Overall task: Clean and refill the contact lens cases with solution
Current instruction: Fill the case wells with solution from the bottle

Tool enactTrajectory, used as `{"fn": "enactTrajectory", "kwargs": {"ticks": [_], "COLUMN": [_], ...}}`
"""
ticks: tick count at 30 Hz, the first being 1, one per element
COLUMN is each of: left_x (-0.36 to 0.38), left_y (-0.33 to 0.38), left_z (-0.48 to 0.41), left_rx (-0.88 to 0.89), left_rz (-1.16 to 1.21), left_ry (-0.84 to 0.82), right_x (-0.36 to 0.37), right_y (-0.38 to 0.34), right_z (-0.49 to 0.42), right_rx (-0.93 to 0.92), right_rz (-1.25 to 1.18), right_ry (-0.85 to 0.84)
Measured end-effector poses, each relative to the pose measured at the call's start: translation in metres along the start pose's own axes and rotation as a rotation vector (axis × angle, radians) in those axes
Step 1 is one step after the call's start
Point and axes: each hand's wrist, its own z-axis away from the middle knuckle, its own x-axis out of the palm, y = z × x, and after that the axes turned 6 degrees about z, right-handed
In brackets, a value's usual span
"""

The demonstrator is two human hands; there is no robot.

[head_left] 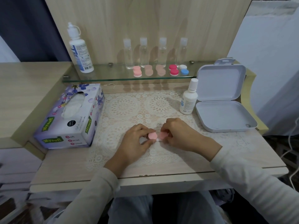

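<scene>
Head view, entry 1: contact lens case (152, 136), two pink caps on a white base, held low over the lace mat (129, 107) at the front middle of the desk; whether it touches the mat cannot be told. The left cap is pinched between the curled thumb and fingers of the left hand (135, 139). The right cap, paler and partly hidden, is gripped by the curled fingers of the right hand (176, 135). Both grips are narrow and closed round the caps. A strip of the white base is seen below and between the caps

Entry 2: glass shelf (113, 75) at the back, on which a large solution bottle (80, 50), four clear bottles (144, 52) and five more cases are stood: pale pink case (137, 71), two peach cases (148, 70), red case (174, 69), white-and-blue case (184, 69)

Entry 3: tissue box (69, 117) is set left of the mat; a small solution bottle (189, 97) is stood upright at its right edge, just beside an opened white hinged box (224, 115)
</scene>
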Motion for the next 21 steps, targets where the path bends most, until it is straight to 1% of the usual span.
{"fn": "enactTrajectory", "kwargs": {"ticks": [4, 9, 14, 18, 21], "left_x": [0.000, -0.001, -0.007, -0.013, -0.016], "left_y": [0.000, 0.000, 0.001, 0.006, 0.012], "left_z": [-0.002, -0.001, -0.001, 0.000, 0.000], "left_rx": [-0.008, -0.001, 0.025, 0.006, -0.019], "left_rz": [0.039, 0.018, -0.045, -0.066, -0.173], "left_ry": [0.000, -0.011, -0.111, -0.149, -0.169], "right_x": [0.005, 0.010, 0.013, 0.017, 0.019], "right_y": [-0.001, 0.002, 0.005, 0.002, 0.001], "right_z": [0.001, 0.005, 0.006, 0.011, 0.014], "right_rx": [0.003, 0.014, 0.021, 0.028, 0.072], "right_rz": [-0.012, -0.063, -0.131, -0.227, -0.257], "right_ry": [0.029, 0.082, 0.158, 0.236, 0.291]}}
